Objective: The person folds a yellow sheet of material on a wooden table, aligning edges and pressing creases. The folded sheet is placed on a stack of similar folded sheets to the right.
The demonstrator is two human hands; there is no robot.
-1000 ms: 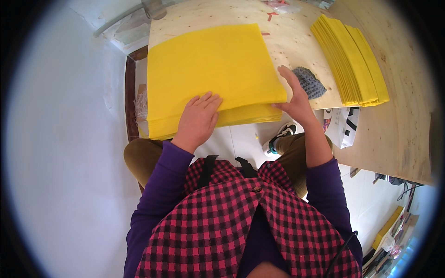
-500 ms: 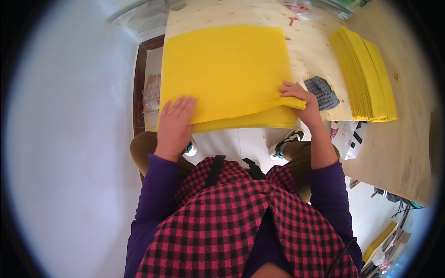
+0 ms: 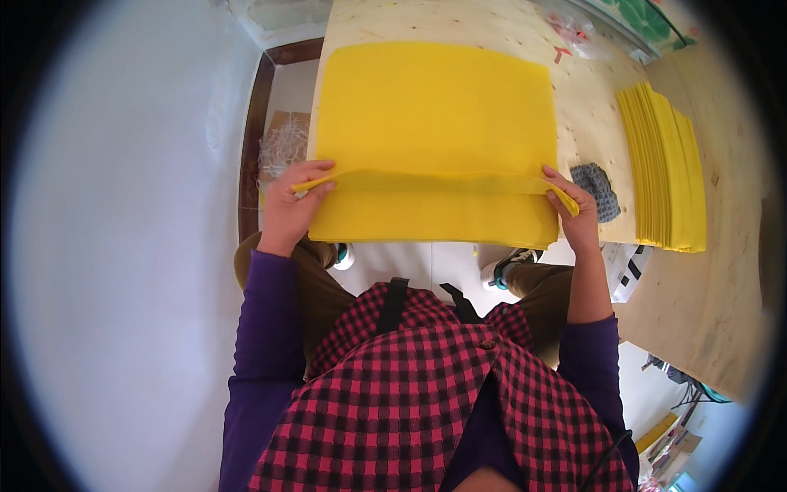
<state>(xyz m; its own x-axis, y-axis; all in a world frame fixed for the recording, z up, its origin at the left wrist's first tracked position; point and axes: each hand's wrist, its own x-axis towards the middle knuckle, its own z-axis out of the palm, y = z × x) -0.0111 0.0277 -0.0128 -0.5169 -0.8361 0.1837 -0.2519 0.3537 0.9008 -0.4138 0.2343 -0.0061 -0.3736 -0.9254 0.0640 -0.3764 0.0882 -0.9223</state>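
Note:
A broad yellow sheet point(image 3: 434, 107), thin like non-woven fabric, lies in front of me on the wooden table. Its near edge is gathered into a narrow folded strip, lifted and running across from one hand to the other. My left hand point(image 3: 293, 201) pinches the left end of this strip between thumb and fingers. At the right end, my right hand point(image 3: 576, 205) grips the strip, its corner poking out past the thumb. Below the strip, more yellow layers point(image 3: 426, 220) show along the table's near edge.
A grey knitted cloth point(image 3: 596, 191) lies right of the sheet. Farther right stands a pile of folded yellow pieces point(image 3: 662, 168). Clear plastic wrapping point(image 3: 571, 34) sits at the back of the plywood table point(image 3: 602, 107). A box with white shreds point(image 3: 284, 146) is at the left, beside the wall.
My left hand, flat on the sheet before, now pinches the strip's left end. The near edge has come up and away from me. The whole view has shifted slightly.

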